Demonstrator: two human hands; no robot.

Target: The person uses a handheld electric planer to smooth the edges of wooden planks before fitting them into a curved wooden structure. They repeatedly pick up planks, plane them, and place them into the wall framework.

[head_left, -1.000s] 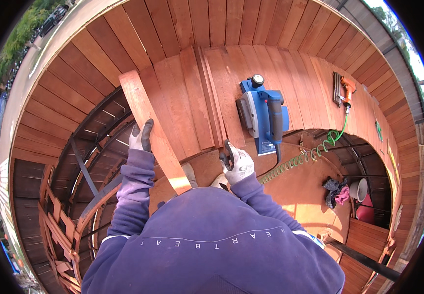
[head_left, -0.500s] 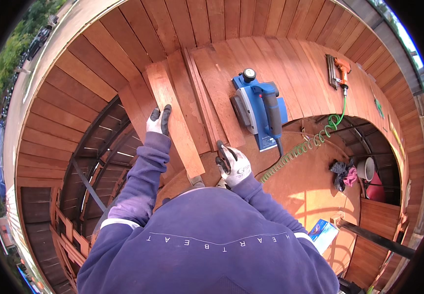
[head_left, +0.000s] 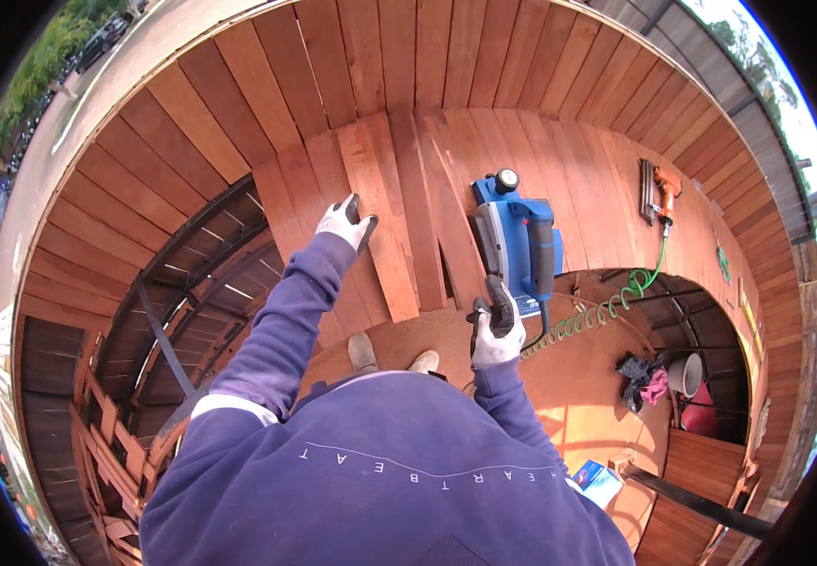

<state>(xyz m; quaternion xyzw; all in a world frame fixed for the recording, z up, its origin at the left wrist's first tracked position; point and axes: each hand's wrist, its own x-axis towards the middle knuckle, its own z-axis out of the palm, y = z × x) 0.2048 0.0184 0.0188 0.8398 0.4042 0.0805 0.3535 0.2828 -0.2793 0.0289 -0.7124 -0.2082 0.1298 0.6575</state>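
My left hand [head_left: 348, 224], in a white glove with dark fingertips, rests at the left edge of a light-brown wooden board [head_left: 390, 264], fingers apart. That board lies flat among other reddish boards on the curved bench. To its right are a narrow dark strip of wood [head_left: 416, 212] and a slanting board [head_left: 458, 236]. My right hand [head_left: 498, 335], gloved alike, is by the near end of the slanting board, thumb and fingers spread, nothing visible between them. Just beyond it stands a blue electric planer [head_left: 517, 241] with a dark handle.
An orange nail gun [head_left: 663, 193] lies farther right, joined to a green coiled hose [head_left: 597, 319]. A dark cord runs from the planer. A white bucket [head_left: 685, 374], a black bag [head_left: 637, 382] and a blue box [head_left: 597, 483] sit at right. Wood offcuts [head_left: 111, 434] pile at lower left.
The light board has gone from slanting in my left hand to lying beside the other boards. My left hand's grip has loosened. My right hand has shifted right, toward the planer.
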